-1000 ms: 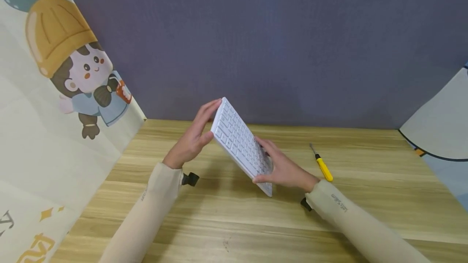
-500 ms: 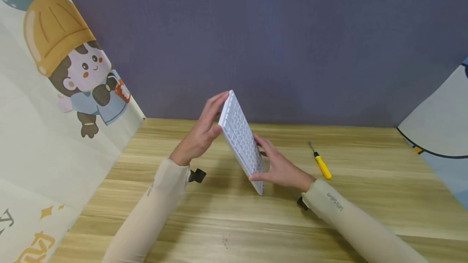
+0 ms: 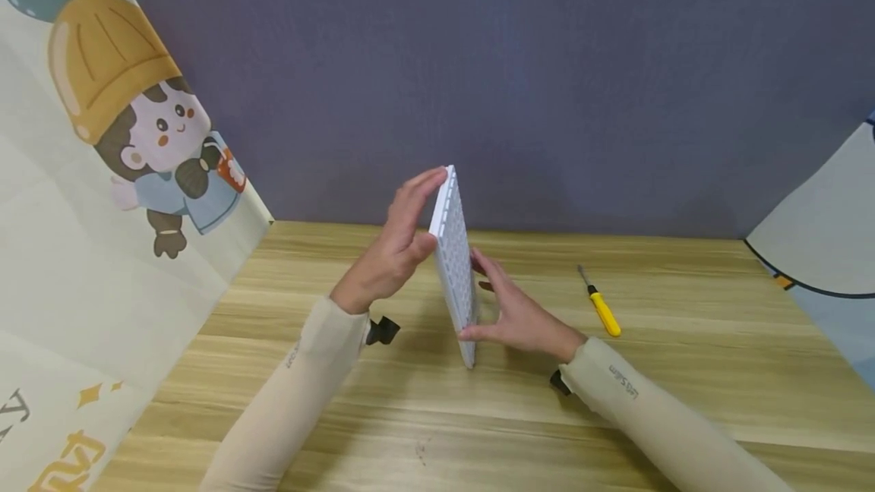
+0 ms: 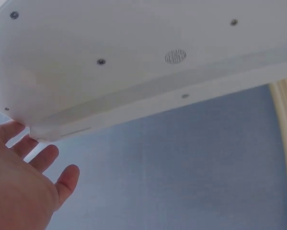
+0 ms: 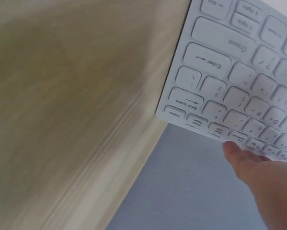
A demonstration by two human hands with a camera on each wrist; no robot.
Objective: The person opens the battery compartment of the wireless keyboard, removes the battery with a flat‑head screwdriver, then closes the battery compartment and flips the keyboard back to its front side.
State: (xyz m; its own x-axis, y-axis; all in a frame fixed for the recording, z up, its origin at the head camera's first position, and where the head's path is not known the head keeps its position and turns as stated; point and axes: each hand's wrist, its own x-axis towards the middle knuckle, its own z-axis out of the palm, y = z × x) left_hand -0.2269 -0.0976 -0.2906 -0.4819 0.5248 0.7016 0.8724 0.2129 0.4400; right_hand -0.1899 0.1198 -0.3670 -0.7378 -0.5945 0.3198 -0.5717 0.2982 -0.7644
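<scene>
Tipped further since a second ago, the white keyboard [image 3: 454,264] now stands almost on edge above the wooden table [image 3: 683,370], its key face turned toward the person's right where half a second earlier it still leaned back at a slant; judging by that steady swing, the board looks to be midway through being turned over. It is held between both hands near the table's middle, its lower corner close to the wood, though whether it touches cannot be told. The left hand [image 3: 393,253] lies flat against the smooth back panel with straight fingers reaching to the top edge; the left wrist view shows that panel [image 4: 133,52] as plain matte plastic dotted with small recessed screws and a round embossed mark. The right hand [image 3: 522,313] is spread, thumb at the lower edge and fingers resting on the key side, where the right wrist view shows low, rounded square keys [image 5: 229,96] with faint grey legends. Well apart to the right lies a small yellow-handled screwdriver [image 3: 601,308] with a thin metal shaft. Cream sleeves cover both arms. A grey-violet wall [image 3: 547,59] stands behind, and a cartoon-printed panel [image 3: 116,143] leans at the left.
</scene>
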